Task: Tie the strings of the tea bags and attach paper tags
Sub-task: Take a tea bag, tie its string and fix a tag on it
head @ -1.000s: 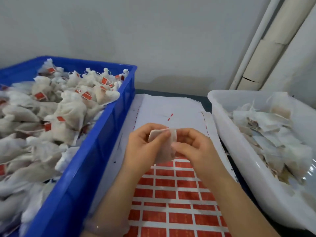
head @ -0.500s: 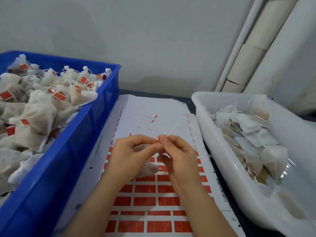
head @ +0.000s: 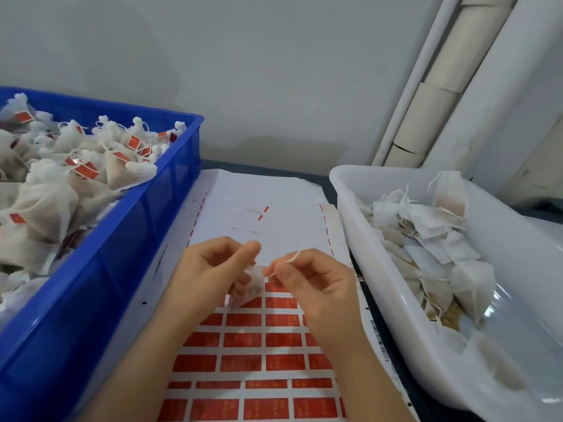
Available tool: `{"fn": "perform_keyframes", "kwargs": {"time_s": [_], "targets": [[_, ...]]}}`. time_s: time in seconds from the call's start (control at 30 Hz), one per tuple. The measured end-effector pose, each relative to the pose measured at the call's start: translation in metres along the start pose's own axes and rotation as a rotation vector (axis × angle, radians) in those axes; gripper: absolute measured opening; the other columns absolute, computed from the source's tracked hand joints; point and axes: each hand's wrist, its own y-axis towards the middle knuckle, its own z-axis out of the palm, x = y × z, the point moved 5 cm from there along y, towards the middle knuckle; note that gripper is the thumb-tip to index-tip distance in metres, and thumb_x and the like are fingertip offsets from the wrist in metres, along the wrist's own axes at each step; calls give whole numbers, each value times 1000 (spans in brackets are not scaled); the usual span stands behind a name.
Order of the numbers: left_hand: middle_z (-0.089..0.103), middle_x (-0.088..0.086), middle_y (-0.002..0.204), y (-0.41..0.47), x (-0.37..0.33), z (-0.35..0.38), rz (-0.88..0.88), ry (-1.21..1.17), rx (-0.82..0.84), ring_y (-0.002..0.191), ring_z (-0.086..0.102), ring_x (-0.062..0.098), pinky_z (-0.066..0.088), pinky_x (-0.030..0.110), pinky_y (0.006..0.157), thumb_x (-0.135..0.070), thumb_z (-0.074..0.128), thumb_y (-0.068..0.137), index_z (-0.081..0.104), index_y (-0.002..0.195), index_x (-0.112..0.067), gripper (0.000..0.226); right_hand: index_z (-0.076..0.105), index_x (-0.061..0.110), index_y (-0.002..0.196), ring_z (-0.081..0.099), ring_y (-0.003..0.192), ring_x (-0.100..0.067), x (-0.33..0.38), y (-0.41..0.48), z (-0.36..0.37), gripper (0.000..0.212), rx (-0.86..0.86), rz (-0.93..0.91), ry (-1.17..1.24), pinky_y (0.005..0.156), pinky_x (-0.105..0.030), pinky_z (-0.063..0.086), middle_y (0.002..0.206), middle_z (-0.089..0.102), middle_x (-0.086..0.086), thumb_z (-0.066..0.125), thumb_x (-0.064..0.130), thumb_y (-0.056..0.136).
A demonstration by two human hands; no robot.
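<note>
A small white mesh tea bag (head: 251, 286) hangs between my two hands above the label sheet. My left hand (head: 210, 269) pinches the bag's gathered top. My right hand (head: 310, 278) pinches the bag's white string (head: 293, 256), whose free end sticks up past the fingers. Under the hands lies a white sheet of red paper tags (head: 243, 339) in rows; the sheet's far half is bare backing.
A blue crate (head: 128, 269) on the left holds several tied tea bags with red tags (head: 85, 170). A white plastic tub (head: 405, 315) on the right holds several untied bags. A wall and pale pipes (head: 432, 95) stand behind.
The flat bag has been gathered at its top. My hands, first pressed together, have drawn slightly apart with the string pulled out to the right. The view shifted right.
</note>
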Motion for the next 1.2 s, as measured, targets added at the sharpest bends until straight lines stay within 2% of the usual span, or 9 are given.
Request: {"fn": "perform_keyframes", "kwargs": {"time_s": [0.1,0.23,0.37,0.53,0.67,0.73,0.87,1.0,1.2], "targets": [[69,5,64,0,-1,6,-34,-35,113,59,68,20,53,18,53,-24,73,70,69,69,-20,5,67,32,75,65,90,-10,-3,2,2,12,41,1,-64,78,-23,52,88,69,10,63,24,83],[71,9,77,-5,-10,8,13,-93,318,71,71,25,56,23,61,3,67,76,70,77,-20,23,63,19,83,61,104,-8,-19,4,4,8,234,184,-130,83,-31,55,113,63,12,59,17,90],[69,2,73,-4,-5,2,70,104,236,71,69,20,57,22,63,0,69,76,63,68,-26,27,64,24,80,60,75,-11,-23,5,1,10,234,236,-266,68,-23,53,82,66,4,61,19,89],[59,-30,62,-1,-8,7,241,573,43,65,60,-2,43,5,62,-23,66,81,66,76,-44,22,63,29,76,62,81,-4,-27,4,0,18,19,135,-305,73,-13,49,81,66,12,62,14,87],[68,-7,76,2,-8,13,346,769,-68,63,56,4,35,8,59,-18,63,85,75,91,-20,13,59,26,78,60,77,-8,-21,4,8,16,-72,-52,-355,69,-12,47,77,61,11,58,14,89],[64,-13,72,0,-1,13,269,603,-78,64,58,5,38,9,57,-18,58,88,72,87,-21,15,59,22,79,60,77,-8,-19,4,10,14,-56,-116,-374,68,-13,48,80,62,7,59,11,88],[54,-3,51,0,17,16,-236,-235,14,48,49,11,42,20,46,-43,62,75,71,69,-15,30,62,21,81,58,80,-8,-19,1,16,8,26,-128,-432,70,-15,49,84,61,8,60,15,87],[57,-1,51,-3,12,12,-226,-302,-9,47,54,11,47,22,47,-37,68,65,72,66,-16,21,61,28,76,61,77,-13,-18,-2,16,9,1,-40,-297,70,-20,51,76,64,12,62,27,85],[70,7,76,-2,5,10,-108,-211,209,68,67,19,53,28,63,-26,67,71,75,76,-19,12,68,10,78,63,68,-13,-20,1,1,25,-75,117,-102,64,-21,53,72,66,1,62,34,74]]}}
